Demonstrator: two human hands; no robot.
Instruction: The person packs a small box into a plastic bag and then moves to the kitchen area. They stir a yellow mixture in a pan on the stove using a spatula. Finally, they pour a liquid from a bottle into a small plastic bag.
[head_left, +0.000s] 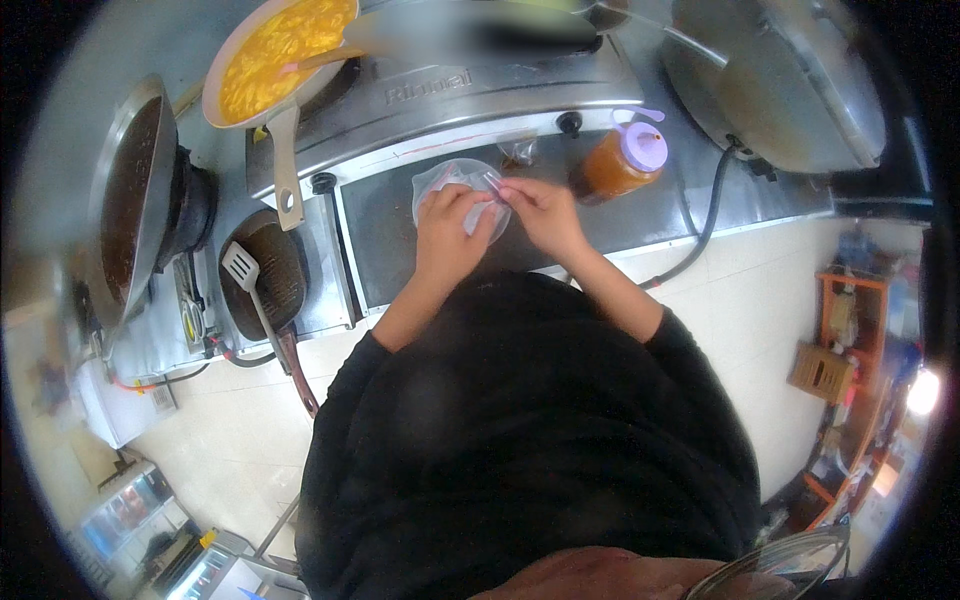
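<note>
A round, clear plastic lid or shallow container (459, 171) lies on the dark surface before me, with thin plastic film or bag material on it. My left hand (454, 225) rests over it, fingers curled at its middle. At its right edge, my right hand (541, 214) pinches a small clear plastic piece between thumb and fingers. Just beyond lies a small clear plastic packet (519, 152). To the right stands a squeeze bottle (619, 165) of orange-brown sauce with a lilac cap. What lies beneath my left fingers is hidden.
A pan of yellow egg-like food (281, 56) sits at the upper left of the stove (427, 94). Further left are a wok of dark liquid (135, 202) and a dark pan (281, 262) with a slotted spatula (241, 266). A large metal wok (787, 90) stands right.
</note>
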